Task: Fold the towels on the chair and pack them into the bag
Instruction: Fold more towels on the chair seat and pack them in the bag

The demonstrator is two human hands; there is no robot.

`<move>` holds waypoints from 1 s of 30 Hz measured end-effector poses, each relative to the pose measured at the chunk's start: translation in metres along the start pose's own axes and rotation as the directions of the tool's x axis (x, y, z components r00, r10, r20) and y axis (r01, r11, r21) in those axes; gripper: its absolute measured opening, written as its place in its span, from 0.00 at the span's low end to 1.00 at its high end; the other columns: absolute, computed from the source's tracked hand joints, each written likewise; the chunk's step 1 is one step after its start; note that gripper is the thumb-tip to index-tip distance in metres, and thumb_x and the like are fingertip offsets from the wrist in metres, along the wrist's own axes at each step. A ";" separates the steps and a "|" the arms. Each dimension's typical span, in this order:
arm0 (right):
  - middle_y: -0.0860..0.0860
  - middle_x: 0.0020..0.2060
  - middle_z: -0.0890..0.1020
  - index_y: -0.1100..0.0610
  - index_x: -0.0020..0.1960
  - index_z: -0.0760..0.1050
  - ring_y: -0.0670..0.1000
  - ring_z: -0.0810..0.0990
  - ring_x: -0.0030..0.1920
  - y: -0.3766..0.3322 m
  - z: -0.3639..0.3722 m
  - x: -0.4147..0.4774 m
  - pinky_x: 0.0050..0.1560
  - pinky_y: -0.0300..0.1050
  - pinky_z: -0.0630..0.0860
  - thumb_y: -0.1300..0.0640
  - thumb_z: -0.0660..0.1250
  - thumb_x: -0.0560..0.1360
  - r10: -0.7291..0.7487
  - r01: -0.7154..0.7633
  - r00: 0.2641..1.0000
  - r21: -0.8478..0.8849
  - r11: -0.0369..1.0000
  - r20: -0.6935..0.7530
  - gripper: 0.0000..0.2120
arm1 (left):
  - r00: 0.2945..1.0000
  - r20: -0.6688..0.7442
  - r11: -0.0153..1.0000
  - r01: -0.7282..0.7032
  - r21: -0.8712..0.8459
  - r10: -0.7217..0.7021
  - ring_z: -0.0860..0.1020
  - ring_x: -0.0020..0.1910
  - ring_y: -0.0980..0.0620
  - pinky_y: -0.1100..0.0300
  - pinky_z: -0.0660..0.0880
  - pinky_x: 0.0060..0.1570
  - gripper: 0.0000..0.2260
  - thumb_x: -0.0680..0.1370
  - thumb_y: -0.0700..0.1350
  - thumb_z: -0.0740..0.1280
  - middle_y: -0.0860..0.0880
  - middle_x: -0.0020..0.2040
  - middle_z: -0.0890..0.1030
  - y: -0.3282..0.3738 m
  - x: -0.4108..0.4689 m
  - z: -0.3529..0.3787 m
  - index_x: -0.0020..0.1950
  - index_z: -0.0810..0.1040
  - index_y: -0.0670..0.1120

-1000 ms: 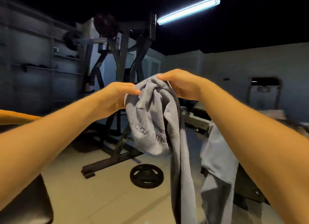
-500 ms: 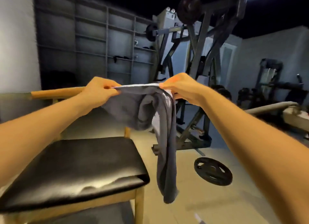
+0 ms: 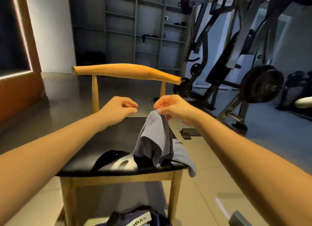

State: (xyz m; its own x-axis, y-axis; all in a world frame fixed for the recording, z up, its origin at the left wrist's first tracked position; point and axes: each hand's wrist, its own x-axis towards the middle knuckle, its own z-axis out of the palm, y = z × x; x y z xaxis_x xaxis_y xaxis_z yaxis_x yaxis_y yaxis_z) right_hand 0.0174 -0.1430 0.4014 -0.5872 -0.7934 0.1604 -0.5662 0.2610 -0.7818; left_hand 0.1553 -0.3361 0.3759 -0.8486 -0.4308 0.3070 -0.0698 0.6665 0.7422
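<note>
A grey towel [image 3: 156,138] hangs from my right hand [image 3: 170,109], which pinches its top edge above the chair. The towel's lower end lies crumpled on the right front corner of the black seat [image 3: 101,141], and one tip droops over the seat edge. My left hand [image 3: 120,109] hovers a little to the left of the towel with its fingers curled against the thumb and nothing in them. On the floor under the chair's front lies a dark bag [image 3: 135,220] with a grey label strip, only partly in view.
The chair has a wooden backrest [image 3: 126,72] and wooden legs. A black strap-like thing [image 3: 109,157] lies on the seat front. A weight machine with a plate [image 3: 262,84] stands to the right, shelves [image 3: 135,31] at the back, a small black block [image 3: 189,133] on the floor.
The view has swung left and down to the chair. The towel has come down from chest height onto the seat. My left hand has let go of it; my right hand still pinches it.
</note>
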 end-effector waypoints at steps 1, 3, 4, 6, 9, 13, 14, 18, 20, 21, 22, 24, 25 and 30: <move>0.56 0.47 0.84 0.57 0.51 0.82 0.55 0.83 0.51 0.005 0.004 0.000 0.49 0.47 0.83 0.64 0.69 0.78 0.005 -0.006 0.999 0.018 1.000 0.044 0.06 | 0.999 0.042 0.998 0.001 -0.057 0.001 0.81 0.53 0.57 0.60 0.77 0.56 0.08 0.81 0.44 0.69 0.52 0.53 0.84 0.003 0.001 0.009 0.58 0.83 0.51; 0.59 0.50 0.84 0.58 0.51 0.83 0.57 0.84 0.53 0.007 0.007 0.000 0.52 0.47 0.84 0.66 0.68 0.78 -0.001 -0.002 0.994 0.035 0.999 0.113 0.07 | 0.986 0.165 0.990 0.022 -0.141 0.002 0.80 0.59 0.56 0.55 0.75 0.65 0.12 0.81 0.39 0.67 0.51 0.58 0.83 0.008 0.004 0.022 0.62 0.82 0.51; 0.59 0.50 0.84 0.58 0.50 0.83 0.58 0.83 0.54 0.006 0.006 0.001 0.53 0.49 0.84 0.66 0.67 0.78 -0.010 0.005 0.992 0.040 0.999 0.127 0.07 | 0.973 0.232 0.988 0.029 -0.149 0.007 0.79 0.61 0.53 0.52 0.73 0.68 0.14 0.80 0.38 0.66 0.52 0.60 0.83 0.010 0.006 0.025 0.62 0.83 0.51; 0.59 0.50 0.84 0.59 0.50 0.82 0.58 0.83 0.53 0.002 0.002 0.002 0.55 0.51 0.84 0.67 0.67 0.78 -0.034 0.028 0.991 0.045 0.999 0.133 0.07 | 0.943 0.331 0.989 0.021 -0.144 0.028 0.78 0.64 0.51 0.50 0.70 0.70 0.14 0.78 0.39 0.66 0.52 0.59 0.84 0.012 0.011 0.028 0.59 0.85 0.50; 0.60 0.48 0.83 0.61 0.52 0.81 0.56 0.83 0.50 -0.004 -0.005 0.006 0.53 0.49 0.83 0.67 0.65 0.78 -0.052 0.047 0.991 0.043 0.998 0.127 0.07 | 0.918 0.390 0.981 -0.002 -0.194 0.079 0.79 0.62 0.50 0.45 0.68 0.73 0.13 0.73 0.47 0.67 0.52 0.55 0.85 0.010 0.015 0.026 0.54 0.87 0.48; 0.58 0.46 0.81 0.58 0.50 0.80 0.54 0.80 0.48 -0.011 -0.008 0.013 0.50 0.47 0.80 0.66 0.64 0.78 -0.069 0.058 0.982 0.068 0.996 0.178 0.07 | 0.901 0.416 0.959 0.001 -0.283 0.121 0.80 0.63 0.53 0.46 0.69 0.72 0.16 0.77 0.44 0.71 0.53 0.60 0.84 0.011 0.022 0.024 0.65 0.80 0.51; 0.58 0.46 0.81 0.58 0.49 0.81 0.54 0.80 0.48 -0.013 -0.007 0.016 0.48 0.45 0.79 0.65 0.64 0.78 -0.078 0.067 0.981 0.066 0.996 0.177 0.07 | 0.886 0.444 0.955 0.007 -0.296 0.131 0.79 0.64 0.53 0.48 0.70 0.72 0.17 0.78 0.41 0.70 0.53 0.62 0.83 0.012 0.024 0.025 0.67 0.78 0.51; 0.60 0.47 0.82 0.57 0.48 0.80 0.52 0.80 0.46 -0.019 -0.006 0.024 0.43 0.41 0.77 0.67 0.63 0.78 -0.104 0.100 0.984 0.037 0.994 0.144 0.09 | 0.887 0.449 0.952 0.032 -0.303 0.113 0.78 0.65 0.47 0.43 0.68 0.73 0.14 0.74 0.44 0.70 0.48 0.60 0.84 0.009 0.034 0.027 0.59 0.84 0.44; 0.58 0.44 0.80 0.56 0.45 0.80 0.51 0.78 0.44 -0.019 -0.011 0.027 0.41 0.40 0.75 0.68 0.62 0.78 -0.103 0.103 0.989 0.004 0.995 0.108 0.12 | 0.905 0.416 0.950 0.046 -0.307 0.091 0.79 0.59 0.48 0.44 0.70 0.71 0.13 0.71 0.47 0.72 0.44 0.53 0.83 0.007 0.035 0.021 0.50 0.82 0.40; 0.57 0.43 0.80 0.55 0.44 0.80 0.51 0.77 0.44 -0.019 -0.014 0.027 0.41 0.40 0.75 0.68 0.61 0.78 -0.099 0.100 0.990 -0.008 0.995 0.103 0.12 | 0.906 0.414 0.946 0.055 -0.318 0.087 0.79 0.54 0.48 0.46 0.72 0.67 0.12 0.70 0.47 0.73 0.43 0.49 0.81 0.007 0.034 0.018 0.48 0.81 0.40; 0.56 0.43 0.80 0.55 0.44 0.81 0.50 0.77 0.44 -0.019 -0.016 0.028 0.41 0.40 0.75 0.68 0.62 0.78 -0.091 0.094 0.990 -0.020 0.995 0.108 0.13 | 0.907 0.414 0.941 0.065 -0.333 0.084 0.79 0.51 0.48 0.49 0.73 0.62 0.13 0.70 0.47 0.73 0.42 0.48 0.80 0.006 0.034 0.014 0.48 0.80 0.39; 0.55 0.45 0.82 0.55 0.43 0.81 0.49 0.79 0.45 -0.018 -0.020 0.030 0.42 0.39 0.77 0.67 0.62 0.79 -0.072 0.076 0.990 -0.026 0.997 0.118 0.13 | 0.908 0.415 0.931 0.097 -0.351 0.062 0.79 0.49 0.48 0.52 0.75 0.53 0.17 0.69 0.47 0.74 0.42 0.47 0.80 0.005 0.034 0.005 0.51 0.80 0.37; 0.55 0.46 0.83 0.55 0.43 0.82 0.49 0.80 0.46 -0.018 -0.022 0.031 0.43 0.40 0.79 0.66 0.62 0.80 -0.064 0.068 0.991 -0.024 0.997 0.118 0.13 | 0.908 0.417 0.927 0.117 -0.356 0.046 0.80 0.47 0.49 0.54 0.76 0.49 0.16 0.69 0.47 0.75 0.43 0.46 0.81 0.005 0.034 0.001 0.50 0.79 0.37; 0.52 0.47 0.86 0.55 0.48 0.84 0.50 0.83 0.50 -0.011 -0.033 0.038 0.49 0.43 0.82 0.63 0.64 0.82 -0.049 0.053 0.996 -0.053 0.997 0.077 0.11 | 0.931 0.364 0.947 0.124 -0.296 -0.008 0.79 0.41 0.54 0.57 0.74 0.45 0.13 0.73 0.53 0.73 0.47 0.40 0.79 0.005 0.035 -0.029 0.41 0.78 0.42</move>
State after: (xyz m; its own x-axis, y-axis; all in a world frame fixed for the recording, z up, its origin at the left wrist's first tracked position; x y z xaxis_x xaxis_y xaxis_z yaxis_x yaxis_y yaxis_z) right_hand -0.0173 -0.1578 0.4360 -0.5123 -0.8454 0.1512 -0.6266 0.2475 -0.7390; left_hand 0.1405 -0.3660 0.4075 -0.9808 -0.1848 0.0627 -0.0162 0.3973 0.9175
